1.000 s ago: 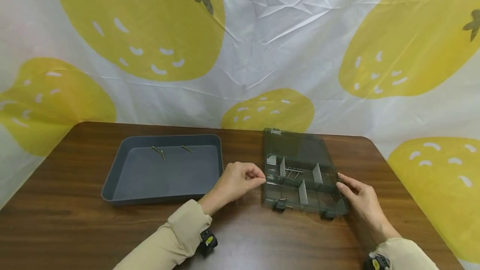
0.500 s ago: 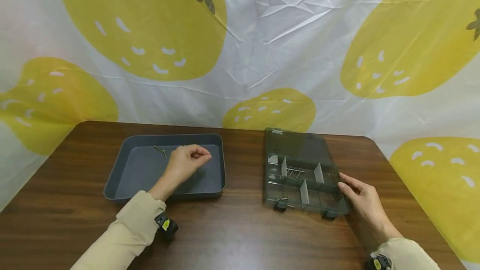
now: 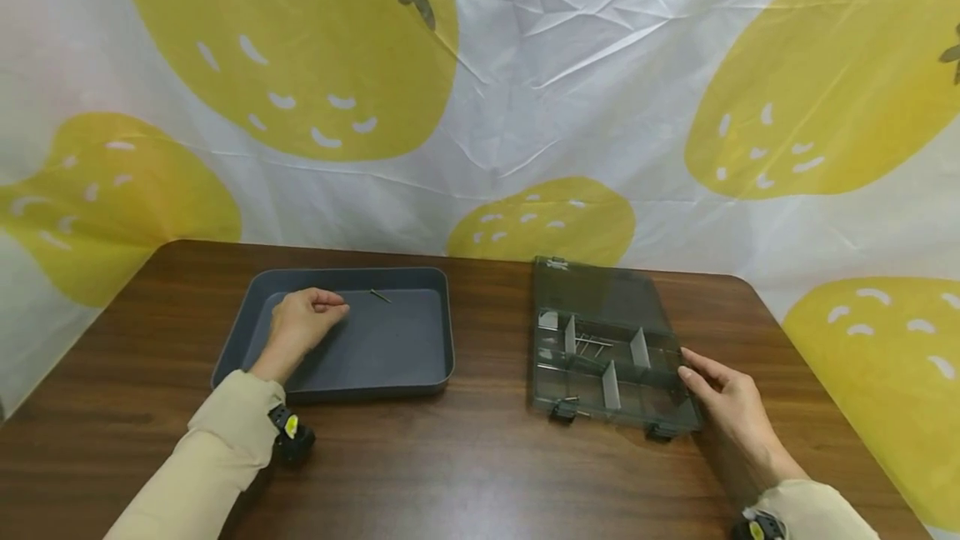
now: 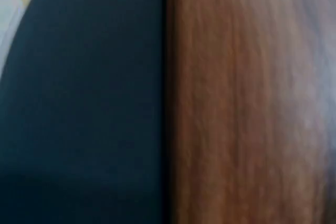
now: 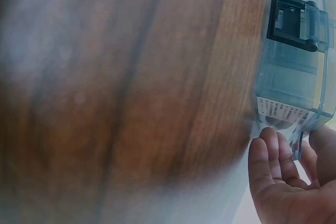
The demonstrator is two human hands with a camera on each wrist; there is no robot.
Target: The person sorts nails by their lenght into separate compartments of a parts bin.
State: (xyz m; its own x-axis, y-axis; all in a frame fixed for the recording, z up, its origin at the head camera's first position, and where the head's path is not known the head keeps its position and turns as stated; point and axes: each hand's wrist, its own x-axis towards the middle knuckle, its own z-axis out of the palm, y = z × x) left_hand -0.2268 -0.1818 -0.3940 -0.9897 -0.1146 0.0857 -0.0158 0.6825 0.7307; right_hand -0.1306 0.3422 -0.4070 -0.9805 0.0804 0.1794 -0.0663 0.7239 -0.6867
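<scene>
A person's left hand (image 3: 298, 323) hung over the left half of a grey tray (image 3: 390, 348), thumb and fingertips drawn close together; the hand hid what lay beneath, so whether it pinched anything could not be told. Near the tray's far wall lay one thin screw (image 3: 381, 296). Well to the tray's right sat a smoky, see-through compartment box (image 3: 622, 417), its lid (image 3: 600, 298) folded back and several small screws (image 3: 592, 343) in a rear section. On the box's side away from the tray, the right hand (image 3: 735, 415) held its edge between thumb and forefinger. Two mishaps seemed possible: a screw slipping, since so slim a shaft offered fingertips little, or the box skidding on the wooden table (image 3: 465, 473) if that fingertip hold loosened
</scene>
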